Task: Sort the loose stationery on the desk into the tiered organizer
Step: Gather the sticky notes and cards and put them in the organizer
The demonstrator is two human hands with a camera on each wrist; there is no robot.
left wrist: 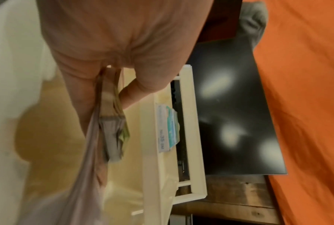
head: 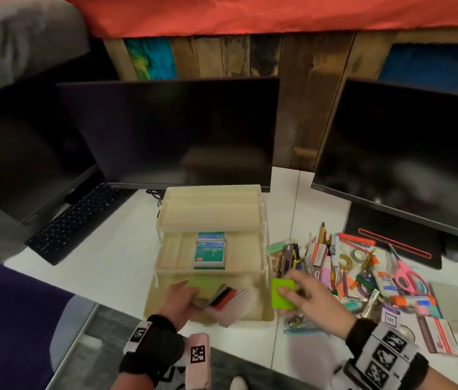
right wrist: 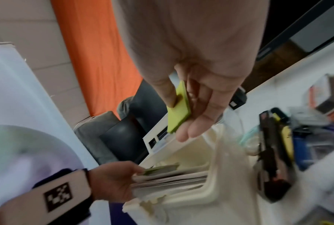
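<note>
1. The left hand (head: 178,298) grips a fanned stack of cards (head: 229,301) inside the bottom tier of the cream organizer (head: 264,315); fingers curled round it.
2. The right hand (head: 311,295) pinches a green sticky pad (head: 282,294) (thumb on top) just beside the organizer's right wall; loose stationery (head: 363,268) lies further right.

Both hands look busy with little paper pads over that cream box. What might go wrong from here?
The left hand pinches a fanned stack of pads in the organizer's bottom tier; it might spill. The right hand holds the green pad beside the wall, which it might clip.
</note>
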